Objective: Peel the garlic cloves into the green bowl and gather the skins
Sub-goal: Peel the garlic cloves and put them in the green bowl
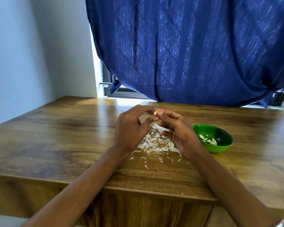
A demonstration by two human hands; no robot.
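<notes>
Two hands meet above the middle of the table, and you are in the peeling step. Your left hand (pixel 134 125) has its fingers curled, the fingertips pinching a small pale garlic clove (pixel 155 113) from the left; your right hand (pixel 177 128) pinches the same clove from the right with thumb and forefinger, its lower fingers curled round a strip of white papery skin (pixel 159 127) that hangs below. How much skin remains on the clove cannot be told at this size.

Directly beneath the hands lies a loose heap of white garlic skins (pixel 154 145) on the brown wooden table (pixel 56 136), with stray flakes scattered toward the near edge. Just right of your right hand sits the round green plastic bowl (pixel 226 145), holding several peeled white cloves (pixel 208 140). A dark blue curtain (pixel 187 46) hangs at the far side.

Judgement: the next move calls for stripping the last skin, then carrying the clove right to the bowl. Gathering remains undone; the outlying flakes will need sweeping inward.
</notes>
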